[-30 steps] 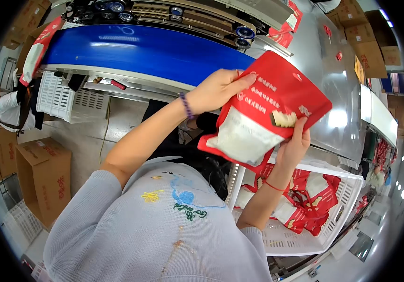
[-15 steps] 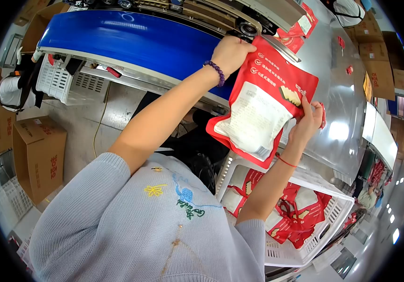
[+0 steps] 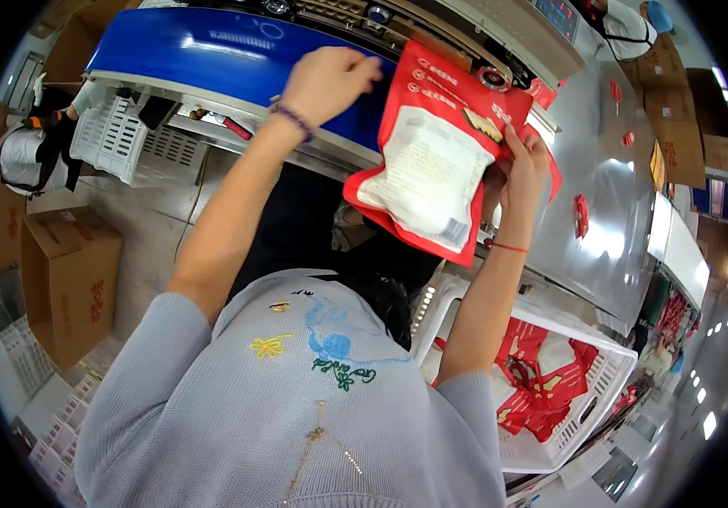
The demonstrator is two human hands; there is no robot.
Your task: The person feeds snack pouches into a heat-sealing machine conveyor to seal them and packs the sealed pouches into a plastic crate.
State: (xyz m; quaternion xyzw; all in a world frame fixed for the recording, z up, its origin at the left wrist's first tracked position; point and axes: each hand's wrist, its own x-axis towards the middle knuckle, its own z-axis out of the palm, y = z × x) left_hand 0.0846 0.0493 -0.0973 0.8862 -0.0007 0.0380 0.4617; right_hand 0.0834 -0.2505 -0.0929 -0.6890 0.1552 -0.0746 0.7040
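Observation:
A red pouch bag [image 3: 436, 165] with a white back panel and a barcode hangs tilted in front of me, its top edge beside the sealing machine. My right hand [image 3: 526, 169] pinches the bag's right edge, thumb on the printed face. My left hand [image 3: 330, 89], with a purple bead bracelet at the wrist, is over the blue conveyor belt [image 3: 177, 55], left of the bag and apart from it. Its fingers are curled in, with nothing visible in them. The sealing machine [image 3: 492, 78] runs along the belt's far side.
A white crate [image 3: 614, 385] holding several red bags [image 3: 542, 381] stands low at my right. Small red pieces [image 3: 581, 216] lie on the steel table [image 3: 575, 254]. An open cardboard box [image 3: 71, 284] and a white basket [image 3: 105, 140] are at left. Another person [image 3: 21, 157] is at far left.
My left hand has let go of the bag's top corner and moved left over the belt. My right hand has carried the bag left and up, closer to the machine.

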